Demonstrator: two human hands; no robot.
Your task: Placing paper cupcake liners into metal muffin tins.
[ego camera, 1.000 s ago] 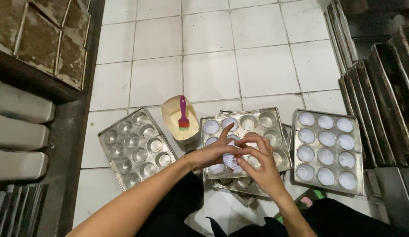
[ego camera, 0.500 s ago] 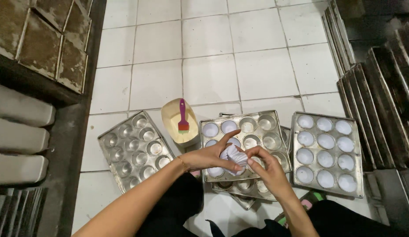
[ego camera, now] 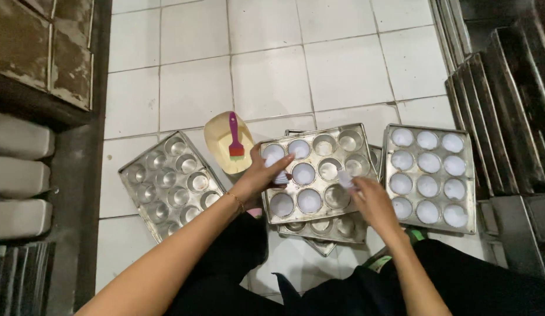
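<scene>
Paper liners (ego camera: 276,167), white and thin, are what both hands work with over the middle tin (ego camera: 317,173), a metal muffin tray of twelve cups lying on the floor tiles (ego camera: 266,76). The left hand (ego camera: 262,174) is closed round a small stack of liners at the tin's left edge. The right hand (ego camera: 369,198) is at the tin's right edge, its fingertips pinched on what looks like a single liner (ego camera: 345,178). The hands are apart, with the tin's middle cups between them.

Six or so cups toward the tin's left already show white liners; the cups toward its right are bare metal. The tin rests on more tins stacked beneath it.

Judging by their look, the liners are very light, soft and easily crushed, and nested ones probably cling together. A gentle pinch at the fluted rim should separate one without flattening it. The tin itself looks stiff and is best taken by its flat rim.

Right of the middle tin lies a filled tin (ego camera: 428,175), all twelve cups white. Left of it lies an empty tin (ego camera: 170,182), set askew. Just beyond the middle tin's left corner stands a cream tub (ego camera: 217,137) with a purple-handled brush (ego camera: 234,138) across it.
</scene>
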